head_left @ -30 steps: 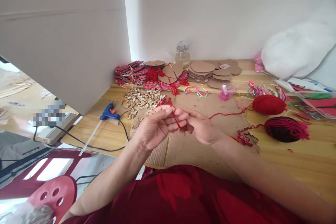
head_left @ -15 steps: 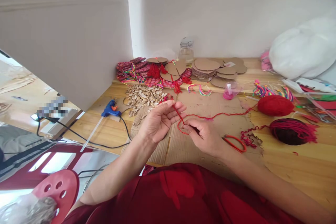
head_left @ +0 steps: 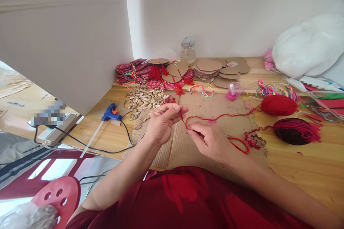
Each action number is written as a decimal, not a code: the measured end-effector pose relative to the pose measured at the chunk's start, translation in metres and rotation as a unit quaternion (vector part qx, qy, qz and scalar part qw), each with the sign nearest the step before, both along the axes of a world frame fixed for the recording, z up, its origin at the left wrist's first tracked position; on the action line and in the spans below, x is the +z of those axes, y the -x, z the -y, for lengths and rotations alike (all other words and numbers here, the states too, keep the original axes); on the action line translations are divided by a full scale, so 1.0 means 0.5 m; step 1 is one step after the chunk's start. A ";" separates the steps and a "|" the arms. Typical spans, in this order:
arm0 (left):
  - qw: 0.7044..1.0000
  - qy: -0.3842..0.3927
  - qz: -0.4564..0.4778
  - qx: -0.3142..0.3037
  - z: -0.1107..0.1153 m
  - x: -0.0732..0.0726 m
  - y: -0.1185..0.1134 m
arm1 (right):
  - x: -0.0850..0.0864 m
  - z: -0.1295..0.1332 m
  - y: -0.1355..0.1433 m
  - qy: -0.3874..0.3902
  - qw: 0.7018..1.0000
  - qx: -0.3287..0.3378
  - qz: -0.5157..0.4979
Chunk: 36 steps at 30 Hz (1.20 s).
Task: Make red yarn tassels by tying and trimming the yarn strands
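A strand of red yarn runs across the cardboard sheet from the red yarn ball to my hands. My left hand pinches the strand between thumb and forefinger, its other fingers curled loosely. Just to the right and slightly lower, my right hand is closed on the same yarn at its fingertips. A short length stretches between the two hands. Beside my right wrist lie orange-handled scissors, their blades hidden by my hand.
Shells are heaped behind my left hand. A blue glue gun with its cord lies left. Cardboard discs, red tasselled pieces and a bottle stand along the back. A dark red yarn ball sits right, a white bag behind.
My left thumb and fingers have closed together more, and the yarn span between my hands looks shorter. My right hand keeps its pinch. The whole view has shifted slightly.
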<state>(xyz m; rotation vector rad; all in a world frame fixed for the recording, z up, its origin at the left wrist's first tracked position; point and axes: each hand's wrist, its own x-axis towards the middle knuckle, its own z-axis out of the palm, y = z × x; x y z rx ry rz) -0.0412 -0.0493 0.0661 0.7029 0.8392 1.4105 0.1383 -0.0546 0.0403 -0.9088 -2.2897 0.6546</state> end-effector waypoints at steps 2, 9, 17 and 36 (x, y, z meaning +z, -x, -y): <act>0.999 -0.019 -0.034 -0.007 0.002 -0.009 -0.001 | 0.014 0.002 -0.008 -0.026 1.000 -0.003 0.015; 0.983 -0.039 -0.167 -0.069 0.012 -0.048 -0.008 | 0.072 -0.007 -0.043 -0.095 0.995 0.008 0.039; 0.976 -0.010 -0.138 -0.168 0.029 -0.056 -0.017 | 0.079 -0.049 -0.050 -0.135 0.991 0.019 0.014; 0.979 0.041 0.018 -0.197 0.023 0.001 -0.007 | -0.001 -0.073 -0.046 0.156 0.979 -0.001 -0.128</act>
